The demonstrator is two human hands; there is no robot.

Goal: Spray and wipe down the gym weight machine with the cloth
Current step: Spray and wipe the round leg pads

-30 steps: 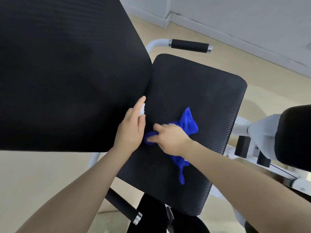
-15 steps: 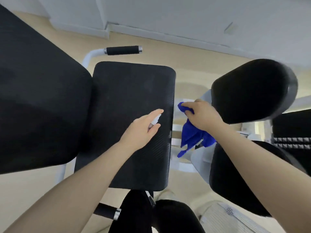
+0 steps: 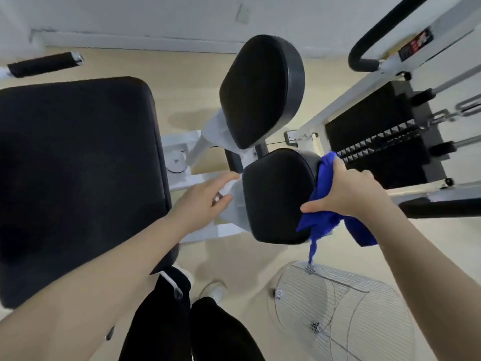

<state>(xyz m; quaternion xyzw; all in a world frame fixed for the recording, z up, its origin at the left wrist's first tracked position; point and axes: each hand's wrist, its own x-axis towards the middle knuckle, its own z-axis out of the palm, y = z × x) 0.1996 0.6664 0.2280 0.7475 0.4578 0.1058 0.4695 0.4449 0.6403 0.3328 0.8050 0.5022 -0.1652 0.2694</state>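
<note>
Where the frame is cut off at the bottom, black trouser legs (image 3: 182, 327) and a pale shoe (image 3: 214, 290) are seen on the beige floor (image 3: 182, 63), beside a wire-mesh fan guard (image 3: 346, 316) whose far side runs out of view. Both bare forearms are reached forward. A small white spray bottle (image 3: 229, 187) is held in the left hand (image 3: 200, 201), mostly hidden by the fingers wrapped round it, so its shape and any label cannot be made out. A blue cloth (image 3: 324, 178), soft and crumpled, is gripped in the fingers of the right hand (image 3: 348, 188) and pressed against the right edge of the near black pad (image 3: 276, 196), with loose ends hanging below the hand. This pad is smooth, rounded and slightly glossy. To the left, the large black seat cushion (image 3: 78, 178) is shown with a matt finish, its left side cropped. Beyond, a second oval pad (image 3: 260, 92) is carried on the white frame (image 3: 195, 149). At right, the black weight stack (image 3: 377, 142) with a row of studs is seen behind white rails, and a red and black label (image 3: 416, 45) is fixed to the upright, its writing too blurred to be read. A black foam grip (image 3: 43, 64) with a chrome end cap lies at far left, before the pale wall.
</note>
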